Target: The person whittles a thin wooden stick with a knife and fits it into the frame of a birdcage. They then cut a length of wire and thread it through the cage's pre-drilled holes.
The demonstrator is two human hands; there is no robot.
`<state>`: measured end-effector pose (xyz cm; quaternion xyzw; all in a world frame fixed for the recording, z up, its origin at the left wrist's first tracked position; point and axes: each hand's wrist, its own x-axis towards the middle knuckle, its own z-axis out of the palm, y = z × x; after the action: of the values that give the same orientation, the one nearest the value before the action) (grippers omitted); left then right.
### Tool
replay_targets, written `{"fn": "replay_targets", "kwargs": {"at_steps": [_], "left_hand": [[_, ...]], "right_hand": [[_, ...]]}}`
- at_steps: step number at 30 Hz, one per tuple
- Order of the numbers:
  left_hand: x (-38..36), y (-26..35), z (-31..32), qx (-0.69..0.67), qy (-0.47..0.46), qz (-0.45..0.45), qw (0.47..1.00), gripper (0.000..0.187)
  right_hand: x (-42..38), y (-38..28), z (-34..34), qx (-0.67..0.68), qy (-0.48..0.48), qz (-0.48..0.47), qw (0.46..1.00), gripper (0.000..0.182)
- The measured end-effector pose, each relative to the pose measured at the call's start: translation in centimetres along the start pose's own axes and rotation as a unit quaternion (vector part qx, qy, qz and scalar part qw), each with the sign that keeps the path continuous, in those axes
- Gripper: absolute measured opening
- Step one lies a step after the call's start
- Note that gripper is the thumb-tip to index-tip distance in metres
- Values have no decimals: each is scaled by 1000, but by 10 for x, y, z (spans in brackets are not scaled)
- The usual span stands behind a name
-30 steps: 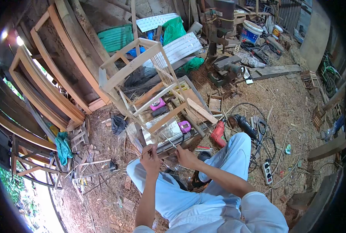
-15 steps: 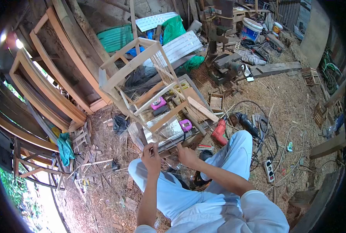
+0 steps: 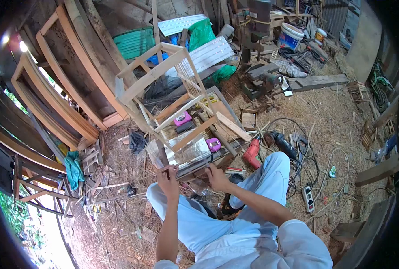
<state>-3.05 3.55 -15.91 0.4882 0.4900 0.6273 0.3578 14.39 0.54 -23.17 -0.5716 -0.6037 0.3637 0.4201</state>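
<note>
My left hand (image 3: pixel 167 180) is closed in a pinch just beyond my left knee, by the near edge of the low wooden workbench (image 3: pixel 228 158). What its fingers hold is too small to make out. To its right, my right hand (image 3: pixel 217 178) is also closed near the bench edge, its fingertips pressed on something too thin to identify. Beyond both hands, a light wooden frame with thin slats (image 3: pixel 163 68) stands tilted on the bench. Pink tape measures (image 3: pixel 213 144) lie among the things under it.
A red power drill (image 3: pixel 253 154), a dark grinder (image 3: pixel 285 145) and a white power strip (image 3: pixel 308 199) lie at the right with looping cables. Large wooden frames (image 3: pixel 72 107) lean at the left. Buckets (image 3: pixel 291 36) stand at the back right.
My left hand has moved slightly down and left, and its fingers have turned. My right hand has shifted slightly. The view has moved a little.
</note>
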Motion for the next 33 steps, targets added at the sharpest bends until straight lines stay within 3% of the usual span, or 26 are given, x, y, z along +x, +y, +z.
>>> {"fn": "replay_targets", "kwargs": {"at_steps": [3, 10, 12, 20, 25, 27, 30, 32, 33], "left_hand": [[-1, -40, -8, -59, -19, -58, 996, 10], [-12, -56, -10, -174, 59, -111, 977, 8], [-8, -59, -16, -196, 44, -100, 974, 10], [-8, -69, -15, -186, 51, -101, 976, 13], [-11, -71, -14, -206, 70, -113, 970, 14], [-13, -74, -14, -212, 77, -120, 967, 14], [-19, -70, -22, -209, 73, -193, 956, 17], [-23, -53, -27, -115, -79, -347, 927, 16], [-29, -39, -23, -61, -97, -337, 935, 13]], "right_hand": [[-3, -25, -14, -7, -16, 57, 998, 28], [-6, -36, -9, -93, -10, 51, 994, 27], [-5, -40, -9, -130, -13, 34, 991, 26], [28, -67, -5, -218, -32, 51, 974, 28], [33, -42, 16, -222, -56, 64, 971, 28], [32, -34, 21, -261, -12, 8, 965, 26], [29, -36, 22, -299, -11, 2, 954, 23], [31, -33, 24, -296, -21, 13, 955, 22], [32, -31, 23, -293, -30, 27, 955, 21]]}}
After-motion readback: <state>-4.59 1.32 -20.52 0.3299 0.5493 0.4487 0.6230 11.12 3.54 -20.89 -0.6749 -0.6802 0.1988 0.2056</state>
